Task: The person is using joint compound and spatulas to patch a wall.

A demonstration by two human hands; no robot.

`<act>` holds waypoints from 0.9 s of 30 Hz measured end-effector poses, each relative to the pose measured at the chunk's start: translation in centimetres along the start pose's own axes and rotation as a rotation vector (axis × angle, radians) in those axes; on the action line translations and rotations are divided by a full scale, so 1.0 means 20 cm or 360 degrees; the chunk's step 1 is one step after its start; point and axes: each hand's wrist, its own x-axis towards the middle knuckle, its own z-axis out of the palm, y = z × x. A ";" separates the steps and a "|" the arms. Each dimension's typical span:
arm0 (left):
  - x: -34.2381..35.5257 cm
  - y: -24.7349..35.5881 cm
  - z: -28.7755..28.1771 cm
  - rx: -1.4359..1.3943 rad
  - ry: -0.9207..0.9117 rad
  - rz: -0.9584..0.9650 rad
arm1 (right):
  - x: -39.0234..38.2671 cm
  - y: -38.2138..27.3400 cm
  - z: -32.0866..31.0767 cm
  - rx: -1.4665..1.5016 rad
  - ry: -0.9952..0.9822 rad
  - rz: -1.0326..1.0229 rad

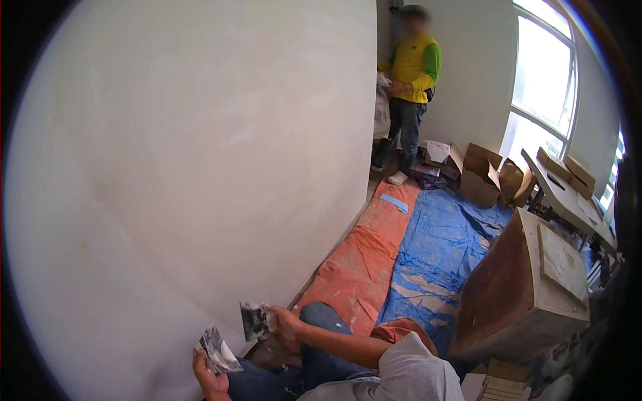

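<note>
My left hand sits low at the bottom left and grips a crumpled grey-and-white sheet, possibly sandpaper. My right hand is a little higher and to the right, holding a second, darker grey sheet by its edge. Both sheets are close to the foot of a large white wall that fills the left half of the view. My knee in blue jeans is just right of the right hand, and my grey sleeve runs along the bottom edge.
An orange tarp and a blue tarp cover the floor. A wooden cabinet stands at the right. Cardboard boxes and a table are under the window. A person in a yellow shirt stands at the far corner.
</note>
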 end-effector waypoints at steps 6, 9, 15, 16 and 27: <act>-0.03 0.03 0.02 0.0058 0.0050 0.0033 | -0.01 0.00 0.04 0.0014 -0.0014 0.0042; -0.03 0.02 0.02 0.0043 0.0048 0.0017 | -0.03 -0.01 0.06 0.0019 0.0022 0.0071; -0.02 0.01 0.01 0.0010 0.0037 0.0022 | -0.02 0.00 0.04 0.0013 0.0065 0.0090; -0.02 0.01 0.01 0.0007 0.0054 0.0013 | -0.02 0.00 0.05 0.0016 0.0061 0.0090; -0.02 0.03 0.04 0.0009 0.0031 0.0010 | -0.02 -0.03 0.07 0.0047 0.0137 0.0118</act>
